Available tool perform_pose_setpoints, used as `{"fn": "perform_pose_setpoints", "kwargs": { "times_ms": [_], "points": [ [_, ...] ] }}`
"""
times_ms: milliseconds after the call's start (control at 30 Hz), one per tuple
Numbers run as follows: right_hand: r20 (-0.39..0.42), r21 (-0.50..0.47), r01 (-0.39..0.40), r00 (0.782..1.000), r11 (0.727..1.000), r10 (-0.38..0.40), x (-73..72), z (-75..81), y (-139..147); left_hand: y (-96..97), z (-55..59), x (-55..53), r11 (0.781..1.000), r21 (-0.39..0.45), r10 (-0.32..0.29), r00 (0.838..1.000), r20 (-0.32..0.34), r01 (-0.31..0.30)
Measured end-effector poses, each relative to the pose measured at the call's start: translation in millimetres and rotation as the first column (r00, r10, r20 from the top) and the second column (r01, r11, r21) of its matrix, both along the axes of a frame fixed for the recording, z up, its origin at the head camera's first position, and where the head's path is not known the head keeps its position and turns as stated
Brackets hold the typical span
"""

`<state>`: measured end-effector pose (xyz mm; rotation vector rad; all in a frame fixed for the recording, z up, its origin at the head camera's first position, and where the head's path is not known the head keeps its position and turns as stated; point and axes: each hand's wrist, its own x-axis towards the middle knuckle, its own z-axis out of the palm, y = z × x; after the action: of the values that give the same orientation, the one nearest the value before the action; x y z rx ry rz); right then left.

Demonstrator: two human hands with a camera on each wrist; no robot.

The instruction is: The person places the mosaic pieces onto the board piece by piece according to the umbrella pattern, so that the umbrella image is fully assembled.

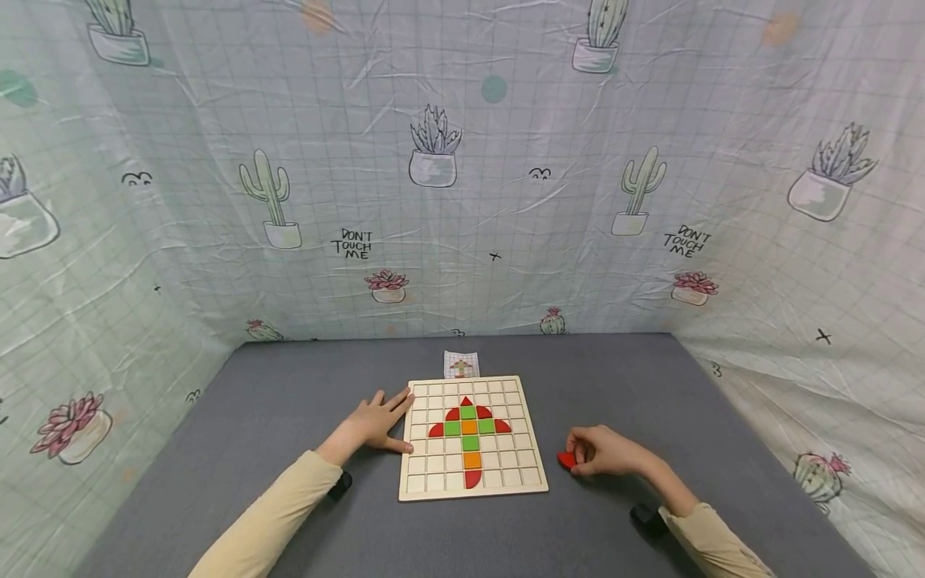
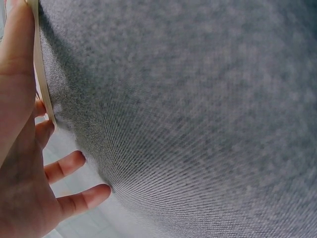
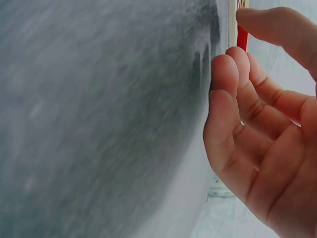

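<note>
A square wooden grid board (image 1: 437, 466) lies on the dark grey table. Red, green and orange pieces form a tree-like pattern in its cells, with a red rounded piece (image 1: 473, 479) at the bottom. My left hand (image 1: 374, 421) is spread at the board's left edge, thumb and fingertips touching the rim; the left wrist view shows its fingers (image 2: 64, 167) straight beside the board's edge (image 2: 43, 84). To the right of the board, apart from it, my right hand (image 1: 603, 451) pinches a red piece (image 1: 566, 460). In the right wrist view that red piece (image 3: 242, 37) shows between thumb and fingers.
A small printed card (image 1: 461, 364) with a similar pattern lies behind the board's far edge. Grey cloth covers the table (image 1: 592, 369). A patterned curtain (image 1: 491, 201) with cactus drawings hangs around the back and sides. Each wrist wears a black device (image 1: 648, 520).
</note>
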<state>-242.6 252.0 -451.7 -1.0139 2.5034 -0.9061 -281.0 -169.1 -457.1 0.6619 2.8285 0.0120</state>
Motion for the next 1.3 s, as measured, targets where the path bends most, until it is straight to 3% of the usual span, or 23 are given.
{"fn": "perform_pose_setpoints", "kwargs": {
  "times_ms": [400, 967, 1300],
  "points": [
    [-0.013, 0.007, 0.001, 1.000, 1.000, 0.000, -4.0, 2.8, -28, 1.5, 2.3, 2.9, 1.000, 0.009, 0.007, 1.000, 0.007, -0.007],
    [-0.048, 0.061, -0.055, 0.997, 0.997, 0.058, -6.2, 7.9, -83, -0.6, 0.2, 0.7, 1.000, -0.002, 0.003, 1.000, -0.001, -0.003],
    [-0.037, 0.062, -0.145, 0.988, 0.988, 0.147, -1.9, 6.7, -113, 0.6, 0.4, 0.7, 1.000, 0.006, 0.006, 1.000, 0.011, -0.006]
  ]
}}
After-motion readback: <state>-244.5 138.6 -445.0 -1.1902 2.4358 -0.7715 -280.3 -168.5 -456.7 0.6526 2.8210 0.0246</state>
